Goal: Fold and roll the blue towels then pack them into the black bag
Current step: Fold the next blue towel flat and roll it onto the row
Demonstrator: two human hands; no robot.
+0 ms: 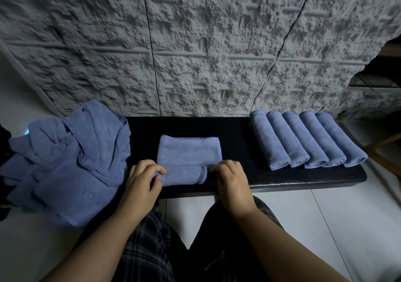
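Towel (188, 151) is laid folded at the middle of the bench (234, 130), its near edge rolled into a short tube; that roll is pinched at one end by the left hand (142, 178), fingers curled round it, and at the other by the right hand (231, 178), fingertips bent onto the cloth. Five rolls (303, 138) are lined side by side at the bench's right end; a loose heap (67, 156) is piled over its left end, hanging past the edge.
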